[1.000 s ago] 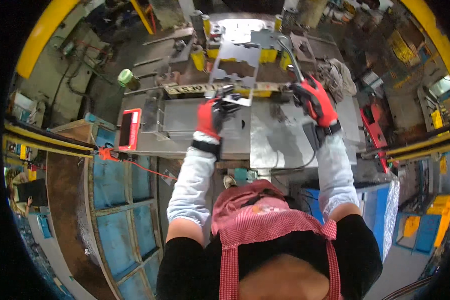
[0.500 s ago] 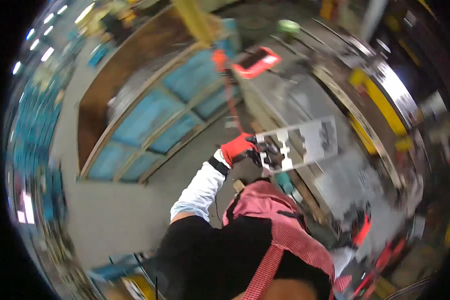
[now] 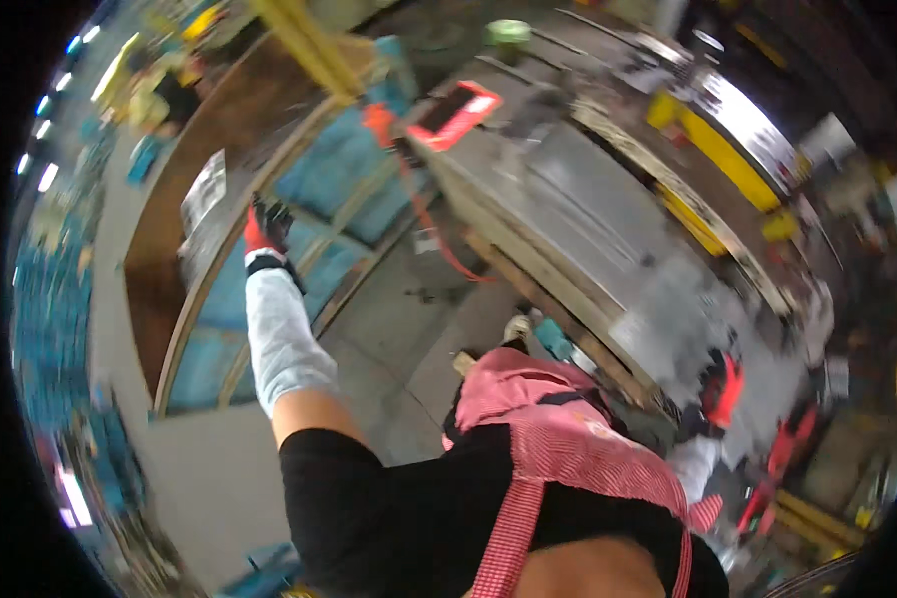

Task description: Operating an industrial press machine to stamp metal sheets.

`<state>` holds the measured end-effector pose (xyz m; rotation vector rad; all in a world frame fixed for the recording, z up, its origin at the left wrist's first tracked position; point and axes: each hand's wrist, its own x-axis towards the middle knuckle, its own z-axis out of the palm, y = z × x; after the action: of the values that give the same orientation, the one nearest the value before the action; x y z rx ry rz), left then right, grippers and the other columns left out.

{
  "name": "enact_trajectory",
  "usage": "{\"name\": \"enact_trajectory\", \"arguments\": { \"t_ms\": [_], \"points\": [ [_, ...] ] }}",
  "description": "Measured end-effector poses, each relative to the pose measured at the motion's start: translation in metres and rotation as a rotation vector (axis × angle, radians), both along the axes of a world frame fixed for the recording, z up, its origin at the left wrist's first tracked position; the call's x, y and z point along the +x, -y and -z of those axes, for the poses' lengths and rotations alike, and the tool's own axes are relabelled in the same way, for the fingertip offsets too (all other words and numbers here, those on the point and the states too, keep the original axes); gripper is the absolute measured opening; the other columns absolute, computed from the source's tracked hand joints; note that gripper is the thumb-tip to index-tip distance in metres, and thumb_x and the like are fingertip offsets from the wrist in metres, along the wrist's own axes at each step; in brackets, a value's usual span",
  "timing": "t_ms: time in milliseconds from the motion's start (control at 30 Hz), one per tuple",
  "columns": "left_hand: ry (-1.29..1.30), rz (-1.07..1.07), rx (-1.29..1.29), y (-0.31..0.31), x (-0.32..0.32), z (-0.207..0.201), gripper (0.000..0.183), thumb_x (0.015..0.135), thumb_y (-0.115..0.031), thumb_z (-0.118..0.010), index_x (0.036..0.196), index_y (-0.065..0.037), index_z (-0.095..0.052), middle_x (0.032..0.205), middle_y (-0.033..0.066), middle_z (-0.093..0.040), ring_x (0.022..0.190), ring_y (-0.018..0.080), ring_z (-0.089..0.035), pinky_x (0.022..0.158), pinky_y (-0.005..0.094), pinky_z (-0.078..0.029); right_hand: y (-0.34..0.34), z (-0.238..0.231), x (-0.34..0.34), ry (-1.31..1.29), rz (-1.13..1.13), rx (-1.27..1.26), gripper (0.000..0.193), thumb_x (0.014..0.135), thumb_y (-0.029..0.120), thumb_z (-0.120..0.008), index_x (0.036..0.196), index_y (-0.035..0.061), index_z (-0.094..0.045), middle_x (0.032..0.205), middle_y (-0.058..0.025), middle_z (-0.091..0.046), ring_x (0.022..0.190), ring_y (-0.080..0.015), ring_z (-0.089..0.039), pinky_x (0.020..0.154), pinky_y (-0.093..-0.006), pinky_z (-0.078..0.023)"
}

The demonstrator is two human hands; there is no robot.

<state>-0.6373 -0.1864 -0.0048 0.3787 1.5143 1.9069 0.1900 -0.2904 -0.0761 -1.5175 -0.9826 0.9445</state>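
My left hand (image 3: pixel 267 229), in a red and black glove, reaches out to the near rim of a large brown bin (image 3: pixel 159 269) with blue panelled sides. Its dark fingers look apart, with nothing visible in them. Beyond it, inside the bin, lies a shiny silvery piece (image 3: pixel 205 189), blurred and not touching the hand. At the lower right, my right hand (image 3: pixel 725 389) in a matching glove is over grey metal sheets (image 3: pixel 658 334) on the workbench. Blur hides how its fingers are set.
A red-framed dark device (image 3: pixel 455 115) sits on the bench corner, by a yellow post (image 3: pixel 304 45) and a hanging orange cord (image 3: pixel 424 214). A green-topped container (image 3: pixel 508 35) stands farther back. Machinery with a yellow bar (image 3: pixel 713 149) lines the bench's far side.
My left hand has swung left from the bench side to the bin. The cut-out metal plate it held has left its grip. The view has turned; my right hand stays by the sheets.
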Motion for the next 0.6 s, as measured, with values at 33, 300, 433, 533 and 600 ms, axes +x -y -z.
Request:
{"name": "enact_trajectory", "arguments": {
  "t_ms": [33, 300, 433, 533, 600],
  "points": [
    [0.118, 0.015, -0.128, -0.027, 0.016, 0.007, 0.043, 0.087, -0.039, -0.044, 0.114, -0.007, -0.043, 0.109, 0.0148, -0.052, 0.094, 0.0284, -0.054, 0.083, 0.0415, -0.043, -0.009, -0.011, -0.011, -0.387, 0.135, -0.100, 0.042, 0.082, 0.010, -0.053, 0.121, 0.0008, -0.041, 0.085, -0.0078, -0.061, 0.055, -0.0113, -0.051, 0.049, -0.0244, -0.044],
    [-0.087, 1.508, -0.097, -0.071, 0.288, 0.093, 0.034, 0.086, -0.025, -0.049, 0.111, -0.001, -0.053, 0.092, 0.0084, -0.063, 0.077, 0.0140, -0.060, 0.070, 0.0273, -0.048, -0.069, -0.038, -0.098, -0.087, -0.320, -0.091, 0.044, 0.076, 0.011, -0.059, 0.119, 0.0048, -0.048, 0.070, 0.0021, -0.050, 0.059, -0.0067, -0.045, 0.053, -0.0235, -0.041],
    [0.065, 1.742, -0.393, -0.058, 0.389, 0.101, 0.042, 0.090, -0.029, -0.043, 0.122, -0.001, -0.044, 0.099, 0.0096, -0.061, 0.087, 0.0145, -0.059, 0.075, 0.0284, -0.047, -0.140, -0.014, -0.091, -0.229, -0.322, -0.180, 0.031, 0.076, 0.016, -0.061, 0.103, 0.0027, -0.054, 0.073, 0.0016, -0.053, 0.058, -0.0072, -0.047, 0.053, -0.0236, -0.040],
    [0.207, 1.762, -0.289, -0.057, 0.430, 0.092, 0.042, 0.090, -0.034, -0.042, 0.120, -0.004, -0.046, 0.100, 0.0091, -0.060, 0.087, 0.0148, -0.059, 0.076, 0.0287, -0.047, -0.171, -0.009, -0.093, -0.119, -0.280, -0.295, 0.017, 0.079, 0.018, -0.060, 0.087, 0.0040, -0.052, 0.071, -0.0013, -0.055, 0.058, -0.0095, -0.051, 0.052, -0.0255, -0.044],
    [0.347, 1.716, -0.166, -0.062, 0.444, 0.083, 0.044, 0.090, -0.036, -0.039, 0.122, -0.006, -0.043, 0.106, 0.0113, -0.057, 0.092, 0.0183, -0.058, 0.080, 0.0306, -0.046, -0.167, -0.021, -0.097, -0.043, -0.328, -0.146, 0.021, 0.078, 0.017, -0.060, 0.093, 0.0038, -0.054, 0.068, -0.0002, -0.053, 0.054, -0.0092, -0.049, 0.049, -0.0251, -0.042]
  ]
}}
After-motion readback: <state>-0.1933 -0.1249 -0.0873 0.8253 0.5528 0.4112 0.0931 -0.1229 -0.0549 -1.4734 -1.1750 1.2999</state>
